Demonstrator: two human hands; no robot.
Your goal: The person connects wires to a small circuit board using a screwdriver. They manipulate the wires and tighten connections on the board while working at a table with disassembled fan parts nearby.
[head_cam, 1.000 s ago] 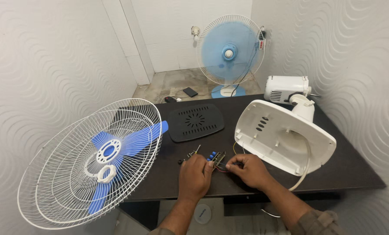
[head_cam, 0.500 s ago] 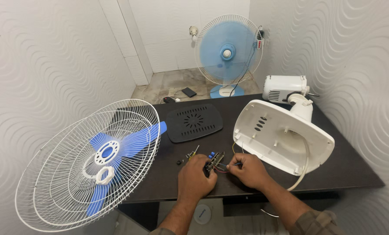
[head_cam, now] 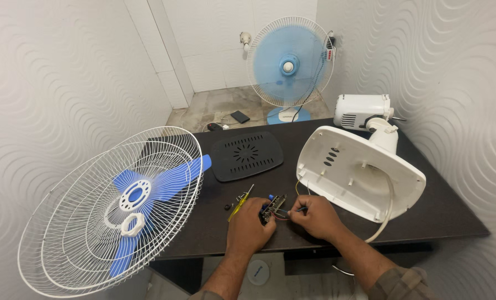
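My left hand (head_cam: 251,225) grips a small circuit board (head_cam: 274,206) with blue parts near the front edge of the dark table (head_cam: 448,214). My right hand (head_cam: 314,215) pinches the thin wires (head_cam: 288,213) that leave the board, its fingertips right beside it. The wires run toward the upturned white fan base (head_cam: 361,173), which lies tilted just right of my hands. A yellow-handled screwdriver (head_cam: 239,204) lies on the table, touching my left hand's far side, with a few small screws (head_cam: 227,207) beside it.
A black vented base cover (head_cam: 247,155) lies mid-table. White wire guards with a blue blade (head_cam: 128,194) overhang the table's left edge. The white motor housing (head_cam: 362,111) stands at the back right. A second blue fan (head_cam: 288,64) stands on the floor beyond.
Both hands stay on the board and wires with only slight finger movement. The view has shifted a little.
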